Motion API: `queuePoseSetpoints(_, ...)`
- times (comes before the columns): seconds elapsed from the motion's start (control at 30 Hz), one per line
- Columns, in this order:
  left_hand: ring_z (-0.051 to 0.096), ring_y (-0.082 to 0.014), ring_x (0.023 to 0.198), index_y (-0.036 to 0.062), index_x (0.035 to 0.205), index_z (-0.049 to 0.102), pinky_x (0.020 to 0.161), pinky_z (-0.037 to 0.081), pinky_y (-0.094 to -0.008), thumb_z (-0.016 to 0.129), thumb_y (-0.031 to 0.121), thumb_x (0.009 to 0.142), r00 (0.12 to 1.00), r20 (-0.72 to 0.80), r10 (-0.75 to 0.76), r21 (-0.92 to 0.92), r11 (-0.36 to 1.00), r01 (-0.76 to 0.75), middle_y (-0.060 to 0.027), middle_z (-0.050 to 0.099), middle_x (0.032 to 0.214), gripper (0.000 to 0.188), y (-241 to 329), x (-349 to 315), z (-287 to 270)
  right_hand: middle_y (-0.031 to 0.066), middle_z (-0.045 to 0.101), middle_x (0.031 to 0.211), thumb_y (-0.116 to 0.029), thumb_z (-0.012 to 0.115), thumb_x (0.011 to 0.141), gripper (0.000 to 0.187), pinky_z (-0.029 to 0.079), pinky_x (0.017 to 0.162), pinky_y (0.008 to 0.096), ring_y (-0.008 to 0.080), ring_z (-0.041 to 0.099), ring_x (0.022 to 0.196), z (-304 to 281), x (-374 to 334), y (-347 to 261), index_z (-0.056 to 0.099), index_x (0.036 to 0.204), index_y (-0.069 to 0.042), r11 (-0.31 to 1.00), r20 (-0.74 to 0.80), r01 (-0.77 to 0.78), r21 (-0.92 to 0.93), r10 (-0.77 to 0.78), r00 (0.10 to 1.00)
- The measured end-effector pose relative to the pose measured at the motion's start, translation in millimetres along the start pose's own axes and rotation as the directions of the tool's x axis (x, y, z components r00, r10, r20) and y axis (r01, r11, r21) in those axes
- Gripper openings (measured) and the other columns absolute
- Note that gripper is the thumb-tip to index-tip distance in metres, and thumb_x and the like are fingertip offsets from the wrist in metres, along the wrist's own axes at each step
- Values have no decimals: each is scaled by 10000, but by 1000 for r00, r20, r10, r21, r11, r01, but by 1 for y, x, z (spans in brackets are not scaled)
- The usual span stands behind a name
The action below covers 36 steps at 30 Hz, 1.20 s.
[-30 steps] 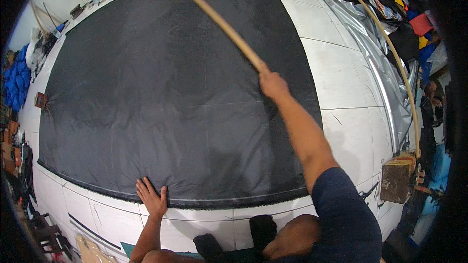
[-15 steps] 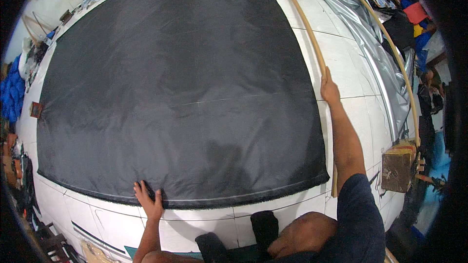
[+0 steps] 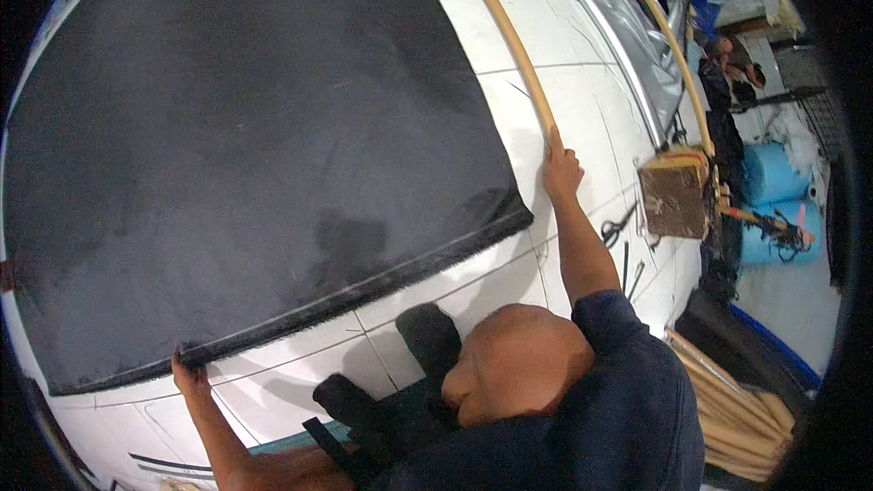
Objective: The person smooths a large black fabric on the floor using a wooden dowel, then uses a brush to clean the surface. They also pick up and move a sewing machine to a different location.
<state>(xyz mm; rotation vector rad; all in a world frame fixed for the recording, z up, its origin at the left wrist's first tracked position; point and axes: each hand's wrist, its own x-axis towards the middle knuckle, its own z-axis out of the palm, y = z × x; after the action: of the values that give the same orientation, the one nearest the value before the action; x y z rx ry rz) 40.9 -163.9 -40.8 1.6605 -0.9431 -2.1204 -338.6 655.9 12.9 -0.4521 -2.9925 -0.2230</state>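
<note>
The right hand (image 3: pixel 562 173) grasps a long wooden stick (image 3: pixel 516 41), index finger stretched along it, just beyond the right edge of the black cloth (image 3: pixel 227 173) spread across the white tiled floor (image 3: pixel 591 95). The left hand (image 3: pixel 191 378) touches the cloth's near edge, though whether it pinches cannot be told. Scissors (image 3: pixel 619 224) lie toward the floor's right edge.
</note>
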Motion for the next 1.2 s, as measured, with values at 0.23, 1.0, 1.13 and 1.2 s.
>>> queuePoseSetpoints(0.23,640,-291,951,8,1101,610,862,537,-431,465,197,971,996,90,23,-49,999,-19,-143,659,1058,272,5,21,-28,273,600,1127,-425,659,857,616,460,933,425,393,586,1085,-15,-17,-56,558,1215,66,863,156,-11,506,-78,985)
queuePoseSetpoints(1.0,629,-209,992,80,1036,633,824,510,-336,592,253,910,985,173,3,-41,999,4,-62,668,1042,219,-11,-13,-3,212,661,1036,-469,786,760,753,524,816,319,244,660,928,-41,-66,-53,552,1153,129,649,613,-442,619,-48,789)
queuePoseSetpoints(1.13,632,-173,853,95,1021,622,664,500,-292,599,265,916,993,93,78,-49,996,-73,-35,657,1003,201,-20,-8,10,153,673,977,-388,779,799,610,518,791,290,201,654,887,-28,-71,-23,583,1108,100,491,708,-553,674,-215,673)
queuePoseSetpoints(1.2,622,-169,827,90,1052,619,638,494,-286,607,261,918,992,84,98,-16,995,-97,-34,653,1011,217,-21,-8,12,69,652,848,-336,749,845,429,481,686,266,141,596,755,-23,-72,-8,622,1009,40,565,738,-548,616,-170,653)
